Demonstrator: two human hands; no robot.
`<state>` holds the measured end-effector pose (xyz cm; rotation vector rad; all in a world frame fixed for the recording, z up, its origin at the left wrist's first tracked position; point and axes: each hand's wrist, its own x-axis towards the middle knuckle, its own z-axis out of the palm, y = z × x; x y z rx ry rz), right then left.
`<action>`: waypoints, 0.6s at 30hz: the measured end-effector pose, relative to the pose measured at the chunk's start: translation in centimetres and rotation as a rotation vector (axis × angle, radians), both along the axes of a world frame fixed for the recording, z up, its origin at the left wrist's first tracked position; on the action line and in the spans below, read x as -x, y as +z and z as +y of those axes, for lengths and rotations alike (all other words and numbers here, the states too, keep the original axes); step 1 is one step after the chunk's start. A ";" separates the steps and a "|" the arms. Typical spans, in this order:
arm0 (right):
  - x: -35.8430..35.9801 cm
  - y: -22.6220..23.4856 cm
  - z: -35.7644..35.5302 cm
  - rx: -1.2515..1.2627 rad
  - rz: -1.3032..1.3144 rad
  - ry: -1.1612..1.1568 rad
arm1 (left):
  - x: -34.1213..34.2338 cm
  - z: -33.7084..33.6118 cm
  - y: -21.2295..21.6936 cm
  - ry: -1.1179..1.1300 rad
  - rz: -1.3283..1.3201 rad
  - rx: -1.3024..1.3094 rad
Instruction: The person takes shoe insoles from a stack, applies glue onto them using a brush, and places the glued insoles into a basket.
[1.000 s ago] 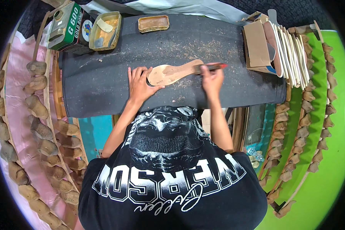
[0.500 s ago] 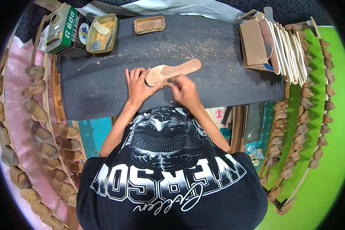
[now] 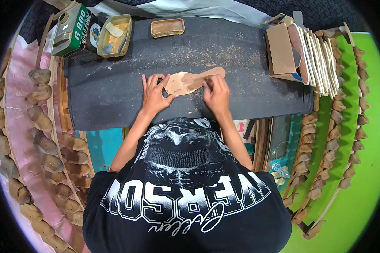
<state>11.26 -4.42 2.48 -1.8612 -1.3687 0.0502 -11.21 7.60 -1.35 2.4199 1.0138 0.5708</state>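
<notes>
A tan, sole-shaped insole lies slantwise on the dark cloth, its wide end at the left and its narrow end up to the right. My left hand grips the wide end between thumb and forefinger, the other fingers bent on the cloth. At the near edge of the narrower half is my right hand, fingers closed in a pinch; whatever is in them is hidden. A darker smeared patch runs along the insole's middle toward the narrow end.
At the far left stand a green-and-silver can and a yellowish tub with a spreader in it. A shallow brown tray sits at the back. A cardboard box with upright insoles is at right. Racks of shoe lasts flank the table.
My right hand has slid to the right along the insole's near edge toward its narrow end. The left hand still holds the wide end.
</notes>
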 end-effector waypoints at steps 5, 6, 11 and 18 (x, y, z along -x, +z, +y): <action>-1.7 -3.0 -0.9 0.115 0.515 -0.176 | 0.0 0.0 -0.2 -0.008 0.012 -0.002; -3.6 -2.5 -0.9 0.028 0.487 -0.252 | 0.2 0.0 -0.2 -0.004 0.015 0.000; -10.2 1.4 -2.0 -0.074 0.302 -0.473 | -0.2 0.0 0.2 -0.009 0.024 0.012; -1.6 -0.7 -1.2 0.023 -0.040 -0.061 | -2.3 0.9 0.2 -0.052 0.005 0.021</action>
